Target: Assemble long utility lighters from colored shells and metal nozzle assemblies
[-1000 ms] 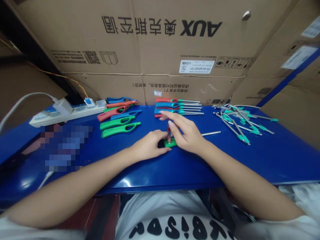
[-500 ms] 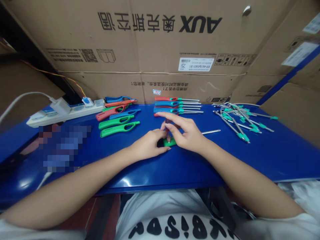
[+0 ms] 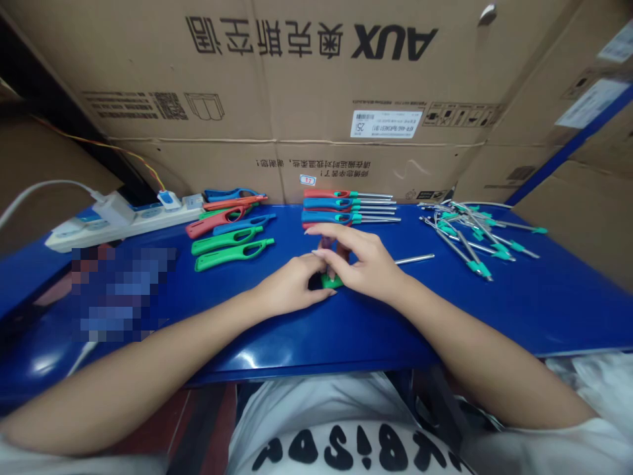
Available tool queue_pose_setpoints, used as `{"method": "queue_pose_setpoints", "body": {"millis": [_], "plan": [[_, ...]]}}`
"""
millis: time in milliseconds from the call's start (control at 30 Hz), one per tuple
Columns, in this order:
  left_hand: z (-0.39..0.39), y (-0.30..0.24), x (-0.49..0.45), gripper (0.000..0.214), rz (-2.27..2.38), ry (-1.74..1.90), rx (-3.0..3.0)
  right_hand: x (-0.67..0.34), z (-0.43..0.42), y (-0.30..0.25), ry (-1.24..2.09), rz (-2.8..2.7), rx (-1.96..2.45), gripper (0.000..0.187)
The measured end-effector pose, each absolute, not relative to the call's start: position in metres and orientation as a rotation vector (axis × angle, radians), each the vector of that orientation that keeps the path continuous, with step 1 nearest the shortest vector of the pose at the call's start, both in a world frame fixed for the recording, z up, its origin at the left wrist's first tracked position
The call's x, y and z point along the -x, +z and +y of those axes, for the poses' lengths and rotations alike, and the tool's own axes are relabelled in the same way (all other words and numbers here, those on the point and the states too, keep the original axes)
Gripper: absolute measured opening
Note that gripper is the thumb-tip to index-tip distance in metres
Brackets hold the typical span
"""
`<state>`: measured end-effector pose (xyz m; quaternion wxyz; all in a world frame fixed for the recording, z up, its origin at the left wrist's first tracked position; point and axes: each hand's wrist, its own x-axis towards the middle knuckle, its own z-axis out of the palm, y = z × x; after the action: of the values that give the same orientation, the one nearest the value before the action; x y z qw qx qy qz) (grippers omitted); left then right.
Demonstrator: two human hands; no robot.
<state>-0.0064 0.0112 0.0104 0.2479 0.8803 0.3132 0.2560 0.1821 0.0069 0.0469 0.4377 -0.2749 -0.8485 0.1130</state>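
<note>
My left hand [image 3: 291, 287] is closed around the handle of a green lighter [image 3: 331, 282] lying on the blue table. The lighter's metal tube [image 3: 415, 258] sticks out to the right beyond my other hand. My right hand [image 3: 368, 264] is above the handle, thumb and fingers pinching a small dark red screwdriver [image 3: 326, 244] held upright over the green body. Its tip and most of the lighter are hidden by my fingers. Just behind my hands, several assembled lighters [image 3: 326, 216] in red and blue lie in a row with their tubes to the right.
Several lighter handles [image 3: 232, 254] without tubes lie at the left. A heap of metal tubes with teal ends [image 3: 475, 231] is at the right. A white power strip [image 3: 143, 221] stands at the back left. A large cardboard box [image 3: 306, 99] walls off the table's [image 3: 306, 343] far edge.
My hands stay at the same spot on the green lighter. The right fingers have shifted slightly around the screwdriver, covering more of it. The whole view has moved a little.
</note>
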Motion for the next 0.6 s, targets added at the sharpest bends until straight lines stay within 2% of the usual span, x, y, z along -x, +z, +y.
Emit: {"method": "queue_pose_setpoints", "body": {"millis": [67,133,300,367,500,600], "plan": [[0.0109,0.0103,0.0061,0.013,0.876,0.684,-2.396,-0.1833,0.0063,0.0465,0.120,-2.122,0.705,0.019],[0.0110,0.0100,0.0063,0.015,0.899,0.671,-2.400,-0.1839,0.0058,0.0465,0.056,-2.154,0.742,0.021],[0.0117,0.0100,0.0074,0.017,0.867,0.669,-2.392,-0.1826,0.0071,0.0470,0.403,-2.120,0.734,0.039],[0.0117,0.0103,0.0076,0.015,0.867,0.663,-2.394,-0.1831,0.0086,0.0471,0.456,-2.091,0.731,0.036],[0.0116,0.0100,0.0074,0.015,0.875,0.668,-2.402,-0.1858,0.0095,0.0471,0.185,-2.081,0.826,0.023],[0.0116,0.0096,0.0074,0.016,0.872,0.674,-2.399,-0.1867,0.0079,0.0472,0.045,-2.095,0.819,0.025]]}}
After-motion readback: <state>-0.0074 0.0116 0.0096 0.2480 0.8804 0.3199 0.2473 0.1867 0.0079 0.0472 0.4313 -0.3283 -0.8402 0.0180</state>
